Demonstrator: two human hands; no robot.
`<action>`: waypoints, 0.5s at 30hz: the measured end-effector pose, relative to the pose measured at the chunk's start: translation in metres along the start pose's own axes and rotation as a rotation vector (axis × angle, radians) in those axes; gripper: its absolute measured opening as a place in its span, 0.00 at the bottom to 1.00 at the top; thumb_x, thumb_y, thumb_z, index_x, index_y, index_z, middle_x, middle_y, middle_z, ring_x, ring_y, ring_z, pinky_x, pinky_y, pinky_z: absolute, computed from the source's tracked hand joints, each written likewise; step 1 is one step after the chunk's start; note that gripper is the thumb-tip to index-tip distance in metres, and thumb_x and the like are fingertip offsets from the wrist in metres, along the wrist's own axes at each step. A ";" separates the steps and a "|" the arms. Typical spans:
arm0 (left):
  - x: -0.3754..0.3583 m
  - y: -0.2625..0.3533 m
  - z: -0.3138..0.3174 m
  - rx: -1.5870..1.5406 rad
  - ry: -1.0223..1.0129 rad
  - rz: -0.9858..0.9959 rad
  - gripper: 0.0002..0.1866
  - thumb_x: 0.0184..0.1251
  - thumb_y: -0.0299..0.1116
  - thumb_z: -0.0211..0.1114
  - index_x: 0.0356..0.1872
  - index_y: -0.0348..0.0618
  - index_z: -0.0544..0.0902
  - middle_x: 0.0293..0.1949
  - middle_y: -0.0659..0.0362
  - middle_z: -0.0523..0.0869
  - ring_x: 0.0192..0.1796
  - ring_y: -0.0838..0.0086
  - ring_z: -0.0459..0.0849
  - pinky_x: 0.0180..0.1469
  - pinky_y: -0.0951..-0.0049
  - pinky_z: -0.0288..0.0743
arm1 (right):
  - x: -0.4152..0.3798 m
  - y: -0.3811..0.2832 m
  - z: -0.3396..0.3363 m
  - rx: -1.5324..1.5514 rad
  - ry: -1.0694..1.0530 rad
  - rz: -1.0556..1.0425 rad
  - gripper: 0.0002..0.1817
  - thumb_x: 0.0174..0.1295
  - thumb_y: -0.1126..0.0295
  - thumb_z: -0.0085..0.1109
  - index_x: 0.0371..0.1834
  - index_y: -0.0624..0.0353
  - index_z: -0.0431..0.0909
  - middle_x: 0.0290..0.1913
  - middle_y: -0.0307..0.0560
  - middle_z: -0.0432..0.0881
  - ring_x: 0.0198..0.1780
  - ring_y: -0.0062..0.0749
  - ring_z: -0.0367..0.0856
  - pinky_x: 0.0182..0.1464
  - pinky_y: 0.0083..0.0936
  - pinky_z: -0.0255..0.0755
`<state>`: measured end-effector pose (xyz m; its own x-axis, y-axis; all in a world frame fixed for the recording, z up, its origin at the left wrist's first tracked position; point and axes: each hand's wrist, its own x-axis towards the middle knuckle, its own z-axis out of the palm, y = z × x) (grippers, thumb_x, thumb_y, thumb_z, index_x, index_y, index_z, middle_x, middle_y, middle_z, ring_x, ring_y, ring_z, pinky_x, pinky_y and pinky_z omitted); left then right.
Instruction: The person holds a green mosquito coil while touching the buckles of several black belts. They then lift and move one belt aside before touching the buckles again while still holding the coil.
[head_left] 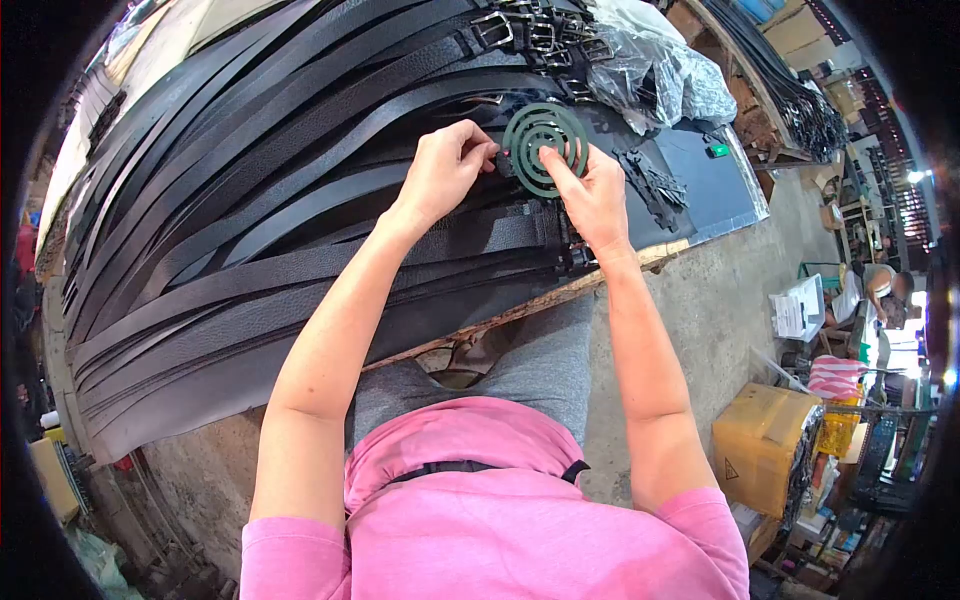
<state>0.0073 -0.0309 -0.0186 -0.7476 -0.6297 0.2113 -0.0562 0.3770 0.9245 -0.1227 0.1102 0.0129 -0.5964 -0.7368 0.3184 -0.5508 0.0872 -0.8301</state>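
Observation:
A dark green mosquito coil (516,172) is raised over the belts at the table's near side, its flat spiral facing up. My right hand (596,195) grips it from the right, thumb lying across its middle. Just left of the coil, my left hand (450,170) is closed in a pinch by the outer ring. Whatever may be between those fingertips is too small to make out. A tiny reddish spot shows near the coil's left edge. Black leather belts (330,262) lie under and around both hands, with metal buckles (493,30) at the far side.
Crumpled clear plastic (668,70) lies at the table's back right. Small black strips (655,188) and a green lighter-like item (717,151) rest to the right. A cardboard box (762,440) stands on the floor; another person (880,288) sits farther right.

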 end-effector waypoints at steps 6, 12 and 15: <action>0.001 0.001 0.000 0.041 -0.002 0.007 0.06 0.69 0.25 0.61 0.39 0.30 0.82 0.33 0.54 0.88 0.38 0.75 0.88 0.41 0.75 0.81 | 0.001 -0.003 0.001 -0.004 0.003 -0.026 0.10 0.61 0.68 0.63 0.36 0.65 0.82 0.29 0.53 0.85 0.30 0.34 0.84 0.37 0.30 0.74; 0.001 -0.001 0.002 0.003 0.020 -0.005 0.06 0.69 0.24 0.60 0.38 0.30 0.82 0.33 0.54 0.88 0.37 0.76 0.88 0.41 0.75 0.81 | -0.001 -0.002 -0.001 -0.048 -0.011 -0.062 0.09 0.64 0.68 0.63 0.37 0.65 0.83 0.28 0.36 0.84 0.32 0.12 0.74 0.35 0.19 0.71; 0.001 0.001 0.002 0.011 0.008 -0.018 0.07 0.67 0.26 0.61 0.38 0.31 0.83 0.34 0.53 0.88 0.38 0.75 0.88 0.43 0.75 0.80 | -0.001 0.004 -0.002 0.002 0.028 -0.036 0.09 0.63 0.69 0.63 0.36 0.66 0.83 0.29 0.40 0.84 0.31 0.17 0.77 0.36 0.22 0.71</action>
<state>0.0051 -0.0303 -0.0184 -0.7409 -0.6421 0.1972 -0.0769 0.3727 0.9247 -0.1250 0.1128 0.0102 -0.5923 -0.7202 0.3612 -0.5710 0.0590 -0.8188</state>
